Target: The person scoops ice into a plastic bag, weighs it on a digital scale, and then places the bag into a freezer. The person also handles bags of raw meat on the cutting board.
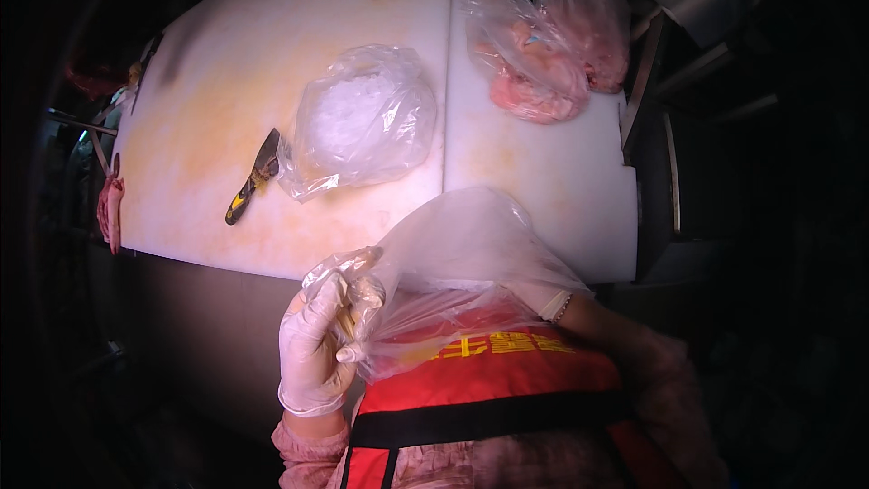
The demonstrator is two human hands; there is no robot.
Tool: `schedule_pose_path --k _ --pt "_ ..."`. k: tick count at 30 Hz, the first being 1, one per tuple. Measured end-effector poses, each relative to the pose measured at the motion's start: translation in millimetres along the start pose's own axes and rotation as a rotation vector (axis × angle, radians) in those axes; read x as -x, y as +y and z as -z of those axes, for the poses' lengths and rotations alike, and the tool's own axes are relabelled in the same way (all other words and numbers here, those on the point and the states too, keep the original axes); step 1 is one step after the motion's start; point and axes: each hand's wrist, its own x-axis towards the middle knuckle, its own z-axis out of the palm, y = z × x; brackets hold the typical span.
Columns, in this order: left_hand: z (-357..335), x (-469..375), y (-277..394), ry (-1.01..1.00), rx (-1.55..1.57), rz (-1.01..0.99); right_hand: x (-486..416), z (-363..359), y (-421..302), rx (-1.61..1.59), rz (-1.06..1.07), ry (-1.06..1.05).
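My left hand [322,333], in a pale disposable glove, is closed on the bunched edge of a clear plastic bag [461,238] held in front of my red apron. My right hand [533,295], gloved too, shows only partly behind or inside the bag's film; its fingers are hidden. Beyond, a clear bag of white, ice-like pieces [363,112] lies on the white board. A scraper with a black and yellow handle [251,180] lies left of it, with bits stuck on its blade.
Clear bags of pink raw meat [536,92] lie at the board's back right. A seam crosses the white cutting board [204,122]. A piece of meat [111,210] hangs at its left edge. Dark metal frame parts [643,81] stand at the right.
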Motion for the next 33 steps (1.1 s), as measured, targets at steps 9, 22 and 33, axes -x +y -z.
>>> schedule_pose_path --k 9,22,33 --pt "3 -4 -1 -0.053 -0.043 -0.062 3 -10 -14 0.026 0.122 0.032" --pt "0 -6 2 -0.123 -0.039 0.008 -4 41 -27 0.088 -0.32 -0.356" --pt "3 13 -2 -0.113 -0.045 0.012 30 -3 -4 0.141 -0.148 -0.175"
